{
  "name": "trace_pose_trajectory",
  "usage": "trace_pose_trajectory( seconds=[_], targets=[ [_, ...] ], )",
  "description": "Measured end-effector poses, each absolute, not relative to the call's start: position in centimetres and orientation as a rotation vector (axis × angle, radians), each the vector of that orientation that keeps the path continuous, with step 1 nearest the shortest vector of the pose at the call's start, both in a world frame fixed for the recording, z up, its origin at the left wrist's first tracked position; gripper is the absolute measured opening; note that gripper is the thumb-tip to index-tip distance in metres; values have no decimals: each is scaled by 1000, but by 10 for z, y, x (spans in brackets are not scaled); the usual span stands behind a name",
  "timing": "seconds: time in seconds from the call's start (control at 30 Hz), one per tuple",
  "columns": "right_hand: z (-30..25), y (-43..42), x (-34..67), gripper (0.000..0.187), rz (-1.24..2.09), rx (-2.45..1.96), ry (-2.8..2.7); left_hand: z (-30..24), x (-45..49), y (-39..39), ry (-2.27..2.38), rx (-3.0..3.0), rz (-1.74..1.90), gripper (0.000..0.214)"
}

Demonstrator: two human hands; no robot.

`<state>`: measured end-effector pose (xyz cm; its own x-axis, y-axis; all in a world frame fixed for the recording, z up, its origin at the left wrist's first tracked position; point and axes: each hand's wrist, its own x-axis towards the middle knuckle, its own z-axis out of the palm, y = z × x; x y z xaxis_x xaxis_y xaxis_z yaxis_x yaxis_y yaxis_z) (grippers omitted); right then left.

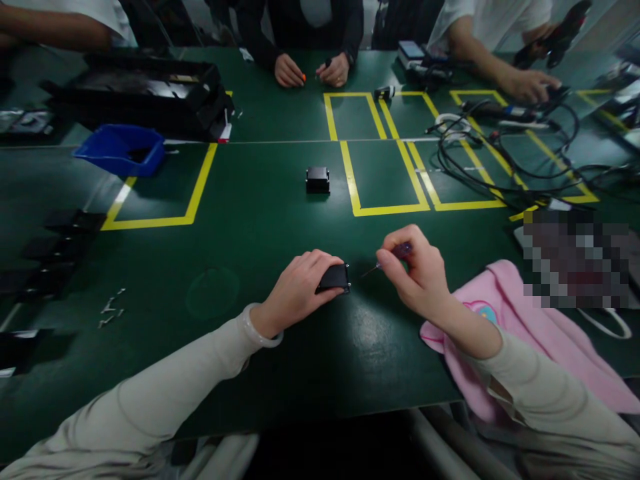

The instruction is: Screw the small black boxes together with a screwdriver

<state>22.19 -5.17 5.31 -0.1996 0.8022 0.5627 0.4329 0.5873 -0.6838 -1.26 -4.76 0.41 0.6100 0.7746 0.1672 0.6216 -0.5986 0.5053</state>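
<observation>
Two bare hands meet over a small black block (334,277) near the front of a dark green table (250,220). My left hand (300,283) lies cupped on the block, fingers curled over its top and far side, pressing it flat to the table. Only the block's right end shows.

Just right of the block, my right hand (417,273) pinches a thin screwdriver (395,257) with a purple handle between thumb and closed fingertips. Its fine tip points left at the block's exposed end and is close to it. I cannot tell whether tip and block touch.

Well beyond the block, a second black block (317,180) sits alone. Far left of the block lie a few small metal pieces (111,310), and further back on that side is a blue bin (120,150). Right of the block, past the right wrist, a pink cloth (505,333) lies crumpled. Black cables (500,167) tangle beyond it. Other people's hands (289,70) rest at the far edge.

To do this well, I judge the left hand should bear down firmly so the block cannot slide. The right should bring the tip in square and slowly, with light pressure, so it does not skid off.
</observation>
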Motion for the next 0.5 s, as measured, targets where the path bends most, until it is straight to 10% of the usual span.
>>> trace_pose_trajectory(
  seconds=[0.5],
  targets=[
    [69,1,205,26,423,-1136,-1867,6,-2,-3,1174,2436,560,37]
  ],
)
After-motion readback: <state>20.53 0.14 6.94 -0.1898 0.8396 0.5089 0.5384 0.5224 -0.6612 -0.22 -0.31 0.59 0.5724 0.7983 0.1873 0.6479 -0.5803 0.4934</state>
